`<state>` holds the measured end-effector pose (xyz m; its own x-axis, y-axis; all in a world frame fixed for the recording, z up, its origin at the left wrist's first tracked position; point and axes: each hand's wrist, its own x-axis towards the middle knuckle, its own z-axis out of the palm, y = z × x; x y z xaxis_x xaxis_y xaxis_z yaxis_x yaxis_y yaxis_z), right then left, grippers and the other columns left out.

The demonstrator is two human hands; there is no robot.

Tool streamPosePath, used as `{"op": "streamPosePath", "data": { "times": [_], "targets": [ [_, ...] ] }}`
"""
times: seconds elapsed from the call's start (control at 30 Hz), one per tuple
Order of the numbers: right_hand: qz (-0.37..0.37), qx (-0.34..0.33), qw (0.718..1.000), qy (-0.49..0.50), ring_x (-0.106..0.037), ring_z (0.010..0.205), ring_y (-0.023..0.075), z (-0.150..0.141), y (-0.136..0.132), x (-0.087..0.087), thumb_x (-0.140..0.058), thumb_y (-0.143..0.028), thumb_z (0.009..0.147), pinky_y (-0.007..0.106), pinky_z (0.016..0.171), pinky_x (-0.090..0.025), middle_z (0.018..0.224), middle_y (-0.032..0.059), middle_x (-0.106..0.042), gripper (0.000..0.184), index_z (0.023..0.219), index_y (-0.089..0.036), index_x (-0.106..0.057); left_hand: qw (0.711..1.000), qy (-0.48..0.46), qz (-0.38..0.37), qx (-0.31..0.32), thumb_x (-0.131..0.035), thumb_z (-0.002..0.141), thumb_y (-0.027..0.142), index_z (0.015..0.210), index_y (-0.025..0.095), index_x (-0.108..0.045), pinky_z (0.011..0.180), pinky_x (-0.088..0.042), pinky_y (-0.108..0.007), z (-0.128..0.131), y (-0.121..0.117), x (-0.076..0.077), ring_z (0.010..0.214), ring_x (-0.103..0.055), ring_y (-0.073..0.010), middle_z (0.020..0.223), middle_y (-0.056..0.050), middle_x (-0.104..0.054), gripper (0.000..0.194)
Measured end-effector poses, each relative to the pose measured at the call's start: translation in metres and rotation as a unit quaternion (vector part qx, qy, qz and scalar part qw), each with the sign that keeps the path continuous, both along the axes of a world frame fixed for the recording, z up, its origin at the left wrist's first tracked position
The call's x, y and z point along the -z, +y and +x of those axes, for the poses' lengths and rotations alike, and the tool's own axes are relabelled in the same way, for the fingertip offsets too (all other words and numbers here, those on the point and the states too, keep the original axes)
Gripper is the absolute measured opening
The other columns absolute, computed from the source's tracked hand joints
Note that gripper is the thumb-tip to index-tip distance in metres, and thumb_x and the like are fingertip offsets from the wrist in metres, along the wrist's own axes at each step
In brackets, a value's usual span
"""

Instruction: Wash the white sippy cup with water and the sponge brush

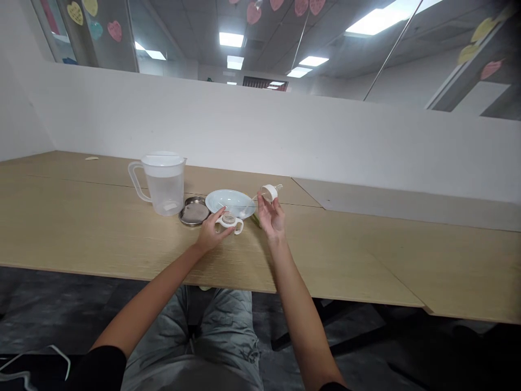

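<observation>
My left hand (209, 233) is closed around a baby bottle (229, 219) with a clear body and white side handles, its open neck facing up. My right hand (272, 216) is raised to the right of it, fingers pinching a bottle top (269, 192). This top has a white collar and a clear nipple tip pointing right; a thin pale straw seems to trail from it toward the left. Bottle and top are apart. Just behind the bottle lies a pale oval plate (215, 196). My left fingers partly hide the bottle's side.
A clear lidded pitcher (165, 184) stands at the left, handle to the left. Beside it lies a round metal dish (194, 212). Something green (255, 219) shows by the plate's right edge. The wooden table (101, 228) meets a white wall, with glass above.
</observation>
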<state>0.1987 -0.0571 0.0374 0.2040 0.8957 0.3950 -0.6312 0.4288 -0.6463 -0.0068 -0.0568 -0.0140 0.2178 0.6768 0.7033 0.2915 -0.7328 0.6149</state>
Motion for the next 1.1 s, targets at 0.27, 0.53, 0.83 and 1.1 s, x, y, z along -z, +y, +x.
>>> {"op": "streamPosePath", "data": {
  "times": [0.27, 0.53, 0.83, 1.1],
  "targets": [
    [-0.012, 0.022, 1.0, 0.014, -0.054, 0.121, 0.0161, 0.005, 0.006, 0.004, -0.07, -0.037, 0.076, 0.034, 0.113, -0.041, 0.113, 0.0027, -0.067, 0.02, 0.089, -0.023, -0.064, 1.0, 0.003, 0.004, -0.001, -0.07, 0.075, 0.04, 0.131, 0.013, -0.049, 0.099, -0.046, -0.042, 0.0, 0.0, 0.0, 0.11, -0.06, -0.0258, 0.122, -0.014, -0.063, 0.065],
    [-0.016, 0.047, 0.999, 0.016, -0.057, 0.116, 0.0185, -0.001, 0.018, 0.013, -0.076, -0.033, 0.068, 0.041, 0.112, -0.041, 0.109, 0.0011, -0.067, 0.023, 0.083, -0.025, -0.062, 1.0, 0.0, 0.003, 0.001, -0.07, 0.075, 0.041, 0.131, 0.014, -0.05, 0.099, -0.046, -0.041, 0.001, -0.002, -0.003, 0.111, -0.06, -0.0262, 0.122, -0.014, -0.063, 0.065],
    [-0.038, 0.061, 0.997, 0.003, -0.06, 0.11, 0.0166, 0.0, 0.027, 0.023, -0.079, -0.03, 0.06, 0.038, 0.109, -0.043, 0.101, -0.0015, -0.068, 0.031, 0.083, -0.026, -0.058, 1.0, 0.0, 0.007, 0.001, -0.07, 0.075, 0.042, 0.131, 0.013, -0.05, 0.1, -0.045, -0.042, 0.001, 0.0, 0.0, 0.111, -0.06, -0.0264, 0.122, -0.015, -0.062, 0.066],
    [-0.057, 0.136, 0.975, -0.164, -0.061, 0.102, 0.018, -0.018, 0.03, 0.032, -0.079, -0.042, 0.059, 0.036, 0.094, -0.05, 0.119, 0.0043, -0.06, 0.054, 0.104, -0.024, -0.054, 1.0, 0.004, 0.0, 0.004, -0.069, 0.076, 0.04, 0.132, 0.015, -0.05, 0.1, -0.045, -0.043, 0.001, 0.0, 0.0, 0.113, -0.059, -0.027, 0.123, -0.014, -0.062, 0.064]
  ]
}}
